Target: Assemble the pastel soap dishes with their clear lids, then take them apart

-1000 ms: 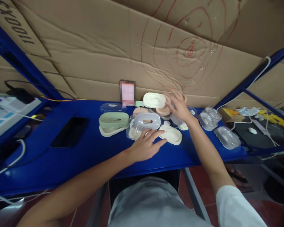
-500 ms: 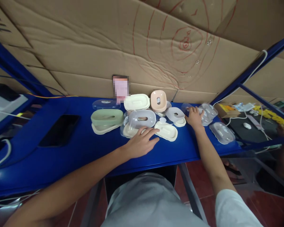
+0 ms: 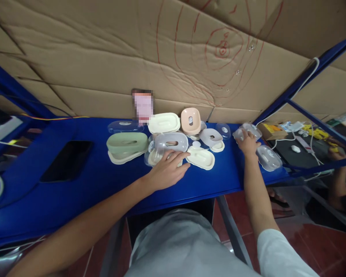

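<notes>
My left hand (image 3: pixel 168 170) lies with fingers outstretched at the near edge of a pale grey oblong box with a slot (image 3: pixel 173 143), beside a cream tray (image 3: pixel 201 158). It grips nothing I can see. Over at the right, my right hand (image 3: pixel 249 145) reaches onto clear plastic covers (image 3: pixel 252 130), its fingers apart and touching them. Another clear cover (image 3: pixel 269 158) lies just right of that wrist. Left of my left hand sits a green oblong box (image 3: pixel 127 142). Behind are a cream oblong piece (image 3: pixel 164 123) and a peach box (image 3: pixel 190 121). A lilac box (image 3: pixel 211 137) sits between my hands.
A black phone (image 3: pixel 67 161) lies on the blue table (image 3: pixel 103 200). A blurred-out pink-screened device (image 3: pixel 143 105) leans on the cardboard wall (image 3: pixel 89 57). Blue frame bars rise at both sides. At the right, another person's arm (image 3: pixel 338 184) is near a black surface with yellow pieces (image 3: pixel 317 132).
My right hand has moved right, off a small clear cover and onto the clear covers beyond it. My left hand stays nearly in place. The view has shifted slightly.
</notes>
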Action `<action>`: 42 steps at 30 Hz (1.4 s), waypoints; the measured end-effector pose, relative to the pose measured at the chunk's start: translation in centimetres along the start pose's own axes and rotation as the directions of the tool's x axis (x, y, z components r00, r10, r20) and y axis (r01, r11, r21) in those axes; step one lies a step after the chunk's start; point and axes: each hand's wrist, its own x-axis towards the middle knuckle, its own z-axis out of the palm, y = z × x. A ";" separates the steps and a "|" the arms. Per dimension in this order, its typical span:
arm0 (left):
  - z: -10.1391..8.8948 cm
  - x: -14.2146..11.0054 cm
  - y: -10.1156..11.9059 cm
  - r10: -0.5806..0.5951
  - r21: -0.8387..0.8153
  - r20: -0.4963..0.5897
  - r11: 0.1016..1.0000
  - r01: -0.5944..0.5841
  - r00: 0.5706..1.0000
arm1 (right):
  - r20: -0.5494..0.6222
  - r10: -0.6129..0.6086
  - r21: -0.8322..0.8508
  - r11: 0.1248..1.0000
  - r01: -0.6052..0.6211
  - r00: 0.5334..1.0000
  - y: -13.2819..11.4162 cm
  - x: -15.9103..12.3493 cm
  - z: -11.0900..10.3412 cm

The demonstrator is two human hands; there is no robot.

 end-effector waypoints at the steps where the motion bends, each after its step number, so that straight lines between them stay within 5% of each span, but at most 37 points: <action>1: 0.0 0.0 0.0 0.001 -0.002 0.003 1.000 -0.001 1.000 | -0.011 0.004 0.018 1.000 -0.004 1.000 0.2 0.0 -0.1; 7: 0.1 -0.1 -0.1 -0.003 -0.050 0.000 0.999 0.003 1.000 | -0.011 0.104 0.150 0.984 -0.101 0.995 -0.6 0.0 -1.1; 10: -0.2 0.1 0.2 -0.129 -0.267 -0.062 0.958 0.108 0.990 | -0.100 -0.027 0.238 0.970 0.051 0.995 -2.6 -0.2 -2.8; 12: -0.4 0.4 0.5 -0.281 -0.511 -0.072 0.834 0.207 0.957 | -0.165 -0.194 0.331 0.913 0.240 0.967 -5.0 -1.4 -4.2; 14: -0.6 0.7 0.7 -0.404 -0.735 -0.017 0.625 0.263 0.914 | -0.192 -0.427 0.459 0.757 0.466 0.884 -8.2 -4.0 -5.6; 16: -0.7 0.8 0.6 -0.464 -0.858 0.051 0.433 0.277 0.884 | -0.181 -0.676 0.589 0.507 0.629 0.715 -11.7 -7.5 -6.9; 19: -0.6 0.8 0.0 -0.541 -0.898 0.041 0.349 0.269 0.840 | -0.154 -0.840 0.691 0.285 0.664 0.520 -15.8 -11.3 -7.8; 20: -0.6 0.7 -0.3 -0.579 -0.897 0.020 0.350 0.270 0.815 | -0.169 -0.852 0.732 0.228 0.642 0.496 -16.5 -11.5 -7.8; 22: -0.6 0.7 -0.8 -0.633 -0.905 0.000 0.329 0.268 0.774 | -0.219 -0.806 0.790 0.184 0.584 0.550 -16.6 -10.0 -7.1; 23: -0.7 0.6 -0.9 -0.645 -0.914 0.005 0.307 0.266 0.764 | -0.241 -0.740 0.796 0.220 0.564 0.628 -16.0 -8.4 -6.5; 26: -0.7 0.7 -1.0 -0.658 -0.927 0.013 0.274 0.255 0.753 | -0.217 -0.419 0.724 0.536 0.434 0.881 -12.8 -2.6 -3.8; 27: -0.7 0.7 -1.0 -0.659 -0.924 0.014 0.278 0.261 0.752 | -0.163 -0.339 0.672 0.649 0.356 0.927 -11.7 -0.8 -2.9; 29: -0.6 0.6 -0.9 -0.661 -0.914 0.025 0.289 0.285 0.750 | -0.080 -0.268 0.585 0.767 0.263 0.960 -9.9 1.5 -1.2; 32: -0.3 0.5 -0.8 -0.660 -0.900 0.032 0.307 0.308 0.751 | -0.036 -0.331 0.567 0.770 0.292 0.943 -9.4 1.8 -0.3; 36: -0.2 0.5 -1.0 -0.678 -0.883 -0.010 0.351 0.312 0.735 | -0.195 -0.550 0.648 0.549 0.528 0.812 -12.7 -2.7 -2.8; 38: -0.2 0.5 -1.3 -0.694 -0.875 -0.038 0.370 0.311 0.719 | -0.225 -0.714 0.685 0.368 0.629 0.663 -15.1 -6.3 -4.5; 40: -0.3 0.5 -1.6 -0.706 -0.862 -0.072 0.399 0.312 0.705 | -0.255 -0.860 0.703 0.149 0.696 0.442 -17.2 -9.8 -5.8; 42: -0.5 0.5 -1.8 -0.707 -0.844 -0.092 0.429 0.322 0.701 | -0.307 -0.865 0.699 0.078 0.710 0.397 -18.4 -12.1 -6.4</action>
